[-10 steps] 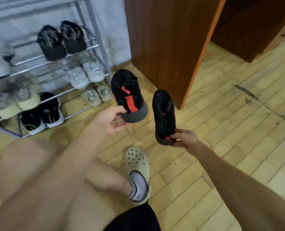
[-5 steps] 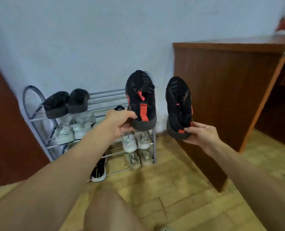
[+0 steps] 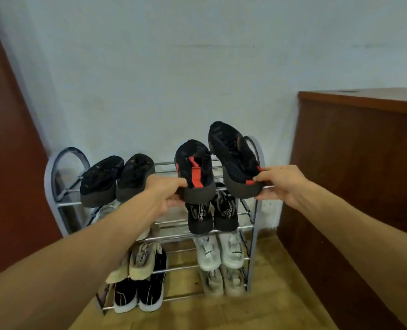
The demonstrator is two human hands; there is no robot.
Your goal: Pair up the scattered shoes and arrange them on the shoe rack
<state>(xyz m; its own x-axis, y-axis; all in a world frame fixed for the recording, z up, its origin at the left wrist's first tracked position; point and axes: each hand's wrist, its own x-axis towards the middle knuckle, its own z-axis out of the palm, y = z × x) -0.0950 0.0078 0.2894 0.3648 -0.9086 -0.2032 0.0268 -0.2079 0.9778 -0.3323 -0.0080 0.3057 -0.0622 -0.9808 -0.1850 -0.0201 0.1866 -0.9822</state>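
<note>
My left hand (image 3: 164, 198) grips the heel of a black sneaker with red straps (image 3: 194, 170), held over the right half of the top shelf of the metal shoe rack (image 3: 252, 210). My right hand (image 3: 281, 184) pinches the heel of the matching black and red sneaker (image 3: 233, 160), tilted toe-up just to its right near the rack's right end. Both toes point toward the wall. A dark pair (image 3: 116, 179) lies on the top shelf's left half.
Lower shelves hold a black pair (image 3: 212, 215), a white pair (image 3: 219, 252), a beige pair (image 3: 224, 281), tan shoes (image 3: 138, 260) and black-and-white sneakers (image 3: 138, 296). A brown wooden cabinet (image 3: 355, 175) stands close on the right, a brown panel (image 3: 7, 175) on the left.
My view rose from the floor to face the rack. Both hands carried the black and red sneakers forward from the floor area up to the rack's top shelf.
</note>
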